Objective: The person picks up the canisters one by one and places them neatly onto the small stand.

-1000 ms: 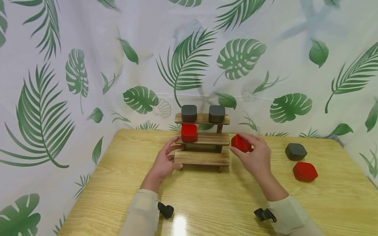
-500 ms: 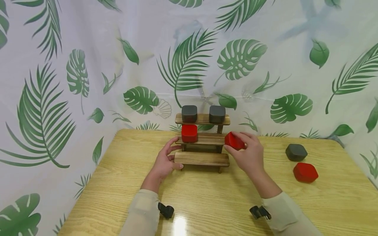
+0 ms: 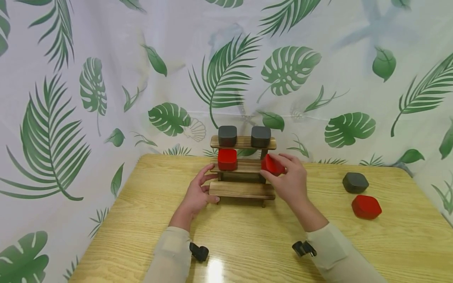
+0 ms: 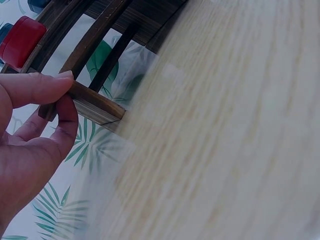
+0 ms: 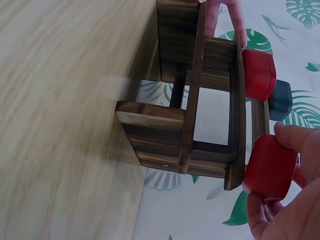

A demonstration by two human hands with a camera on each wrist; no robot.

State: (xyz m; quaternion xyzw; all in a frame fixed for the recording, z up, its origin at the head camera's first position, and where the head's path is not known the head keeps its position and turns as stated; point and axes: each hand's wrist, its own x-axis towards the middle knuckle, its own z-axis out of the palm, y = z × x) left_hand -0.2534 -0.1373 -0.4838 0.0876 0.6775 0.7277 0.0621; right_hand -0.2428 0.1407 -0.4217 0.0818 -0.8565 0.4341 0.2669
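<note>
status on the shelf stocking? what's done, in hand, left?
Done: two grey boxes on the top step, one red box on the middle step. In hand: right hand holds a second red box at the middle step's right end, while the left hand steadies the wooden rack. Left: a grey box and a last red box on the table; bottom step bare.

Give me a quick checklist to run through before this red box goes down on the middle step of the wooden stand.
1. Right hand grips the red box in its fingers: ok.
2. Left hand steadies the wooden stand at its bottom step: ok.
3. Free space on the middle step right of the seated red box: ok.
4. Held box level: not ok, it is tilted.
5. Held box resting on the step: not ok, it looks still at the edge.
6. Two grey boxes on the top step clear of the hand: ok.
</note>
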